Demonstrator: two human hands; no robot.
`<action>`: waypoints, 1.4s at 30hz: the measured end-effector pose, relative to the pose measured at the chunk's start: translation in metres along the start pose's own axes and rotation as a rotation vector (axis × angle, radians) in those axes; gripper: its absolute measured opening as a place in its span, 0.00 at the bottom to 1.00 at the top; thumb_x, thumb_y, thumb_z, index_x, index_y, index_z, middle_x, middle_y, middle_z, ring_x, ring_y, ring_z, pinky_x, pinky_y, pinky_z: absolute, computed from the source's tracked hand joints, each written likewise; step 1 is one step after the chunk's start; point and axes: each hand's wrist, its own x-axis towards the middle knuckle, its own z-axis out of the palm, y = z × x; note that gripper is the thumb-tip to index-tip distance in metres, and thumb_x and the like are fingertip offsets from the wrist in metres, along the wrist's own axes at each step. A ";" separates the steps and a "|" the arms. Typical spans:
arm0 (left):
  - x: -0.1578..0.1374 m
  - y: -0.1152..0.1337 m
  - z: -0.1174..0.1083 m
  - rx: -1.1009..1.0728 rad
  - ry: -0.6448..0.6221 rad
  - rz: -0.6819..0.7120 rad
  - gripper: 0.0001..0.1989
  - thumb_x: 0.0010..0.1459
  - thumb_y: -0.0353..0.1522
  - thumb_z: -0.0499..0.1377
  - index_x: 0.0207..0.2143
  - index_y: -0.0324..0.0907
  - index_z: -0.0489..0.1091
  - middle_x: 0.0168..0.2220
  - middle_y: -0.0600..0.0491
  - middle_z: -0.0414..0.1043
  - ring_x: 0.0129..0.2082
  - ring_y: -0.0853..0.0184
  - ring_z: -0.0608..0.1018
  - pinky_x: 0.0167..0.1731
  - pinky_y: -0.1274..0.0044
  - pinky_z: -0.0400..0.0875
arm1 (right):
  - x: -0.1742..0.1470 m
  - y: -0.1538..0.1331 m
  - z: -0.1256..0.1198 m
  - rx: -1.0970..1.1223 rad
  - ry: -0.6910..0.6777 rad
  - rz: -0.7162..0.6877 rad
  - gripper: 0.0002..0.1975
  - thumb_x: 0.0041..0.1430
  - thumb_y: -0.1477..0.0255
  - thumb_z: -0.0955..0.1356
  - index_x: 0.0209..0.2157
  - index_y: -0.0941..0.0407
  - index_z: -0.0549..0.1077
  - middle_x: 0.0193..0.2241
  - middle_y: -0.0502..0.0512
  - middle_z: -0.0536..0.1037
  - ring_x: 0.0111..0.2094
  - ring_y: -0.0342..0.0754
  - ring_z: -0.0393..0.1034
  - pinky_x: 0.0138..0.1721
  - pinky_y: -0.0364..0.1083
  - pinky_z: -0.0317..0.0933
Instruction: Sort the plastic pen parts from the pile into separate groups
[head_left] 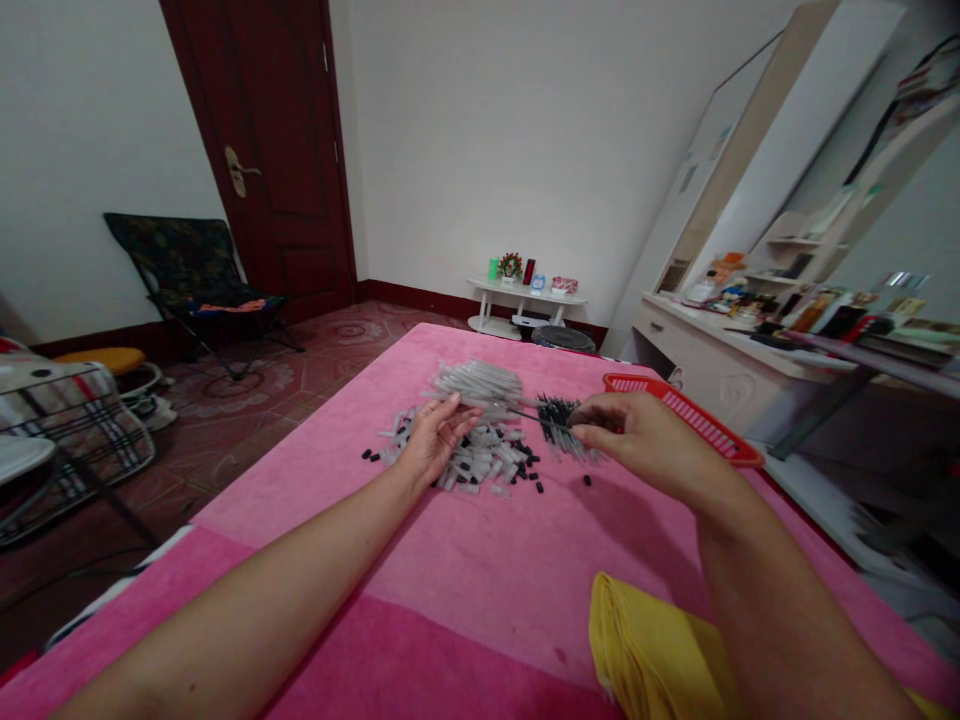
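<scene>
My left hand (437, 437) is over the left side of the loose parts, fingers curled in; whatever they hold blends into the pale tubes behind. My right hand (626, 425) is closed around thin dark rods (541, 417), which point left toward my left fingertips. Behind my left hand lies a heap of clear slender tubes (480, 380). Short clear caps (487, 458) and small black plugs (539, 487) form a scattered pile beneath and beside it. Dark-ended thin sticks (559, 437) lie in a bunch just left of my right hand.
A pink cloth (450, 560) covers the table. The red plastic basket (694, 425) sits along the right edge, behind my right forearm. Folded yellow fabric (652, 650) lies at the front right. Beyond are a low white shelf (487, 305), a dresser (720, 350) and a folding chair (202, 270).
</scene>
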 end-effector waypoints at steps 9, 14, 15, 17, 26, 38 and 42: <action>-0.004 0.000 0.003 0.020 -0.080 -0.002 0.12 0.46 0.33 0.66 0.31 0.39 0.66 0.25 0.56 0.75 0.30 0.65 0.80 0.31 0.78 0.74 | 0.004 0.001 0.012 -0.015 -0.035 0.004 0.08 0.49 0.71 0.65 0.26 0.56 0.76 0.22 0.51 0.76 0.24 0.44 0.67 0.24 0.41 0.57; -0.008 0.000 0.005 0.097 -0.150 0.000 0.15 0.46 0.34 0.66 0.34 0.38 0.66 0.26 0.54 0.75 0.29 0.65 0.80 0.30 0.78 0.75 | 0.003 -0.003 0.013 -0.030 -0.049 -0.025 0.08 0.50 0.72 0.65 0.27 0.58 0.77 0.24 0.53 0.76 0.25 0.45 0.68 0.26 0.41 0.57; -0.009 0.001 0.006 0.101 -0.161 -0.001 0.15 0.46 0.34 0.66 0.34 0.38 0.65 0.26 0.54 0.75 0.28 0.65 0.80 0.30 0.78 0.75 | 0.003 -0.003 0.014 -0.019 -0.046 -0.034 0.08 0.50 0.72 0.65 0.28 0.58 0.77 0.24 0.53 0.76 0.26 0.45 0.68 0.26 0.41 0.58; -0.012 0.002 0.010 0.099 -0.181 -0.001 0.16 0.47 0.34 0.66 0.35 0.39 0.65 0.26 0.55 0.75 0.29 0.65 0.80 0.30 0.78 0.75 | 0.004 -0.004 0.019 0.021 -0.031 -0.049 0.08 0.50 0.72 0.65 0.29 0.58 0.77 0.25 0.53 0.77 0.26 0.44 0.68 0.27 0.41 0.57; -0.041 0.000 0.041 -0.026 -0.282 -0.132 0.14 0.48 0.31 0.66 0.35 0.38 0.66 0.28 0.53 0.76 0.29 0.66 0.80 0.28 0.80 0.75 | 0.005 -0.021 0.040 0.309 0.093 -0.056 0.08 0.48 0.71 0.67 0.30 0.59 0.75 0.26 0.53 0.77 0.28 0.44 0.69 0.30 0.42 0.61; -0.011 -0.019 0.004 0.021 -0.182 -0.069 0.15 0.47 0.31 0.67 0.36 0.38 0.66 0.30 0.53 0.76 0.36 0.63 0.80 0.37 0.76 0.76 | 0.020 0.047 0.063 -0.061 -0.154 0.165 0.06 0.47 0.71 0.68 0.22 0.59 0.74 0.19 0.52 0.74 0.22 0.43 0.66 0.23 0.41 0.52; 0.000 -0.017 -0.002 0.028 -0.136 -0.024 0.14 0.46 0.31 0.67 0.35 0.37 0.67 0.29 0.54 0.75 0.36 0.64 0.80 0.37 0.77 0.76 | 0.016 0.048 0.084 -0.320 -0.207 0.287 0.13 0.44 0.61 0.71 0.23 0.58 0.75 0.23 0.57 0.76 0.26 0.47 0.69 0.24 0.42 0.51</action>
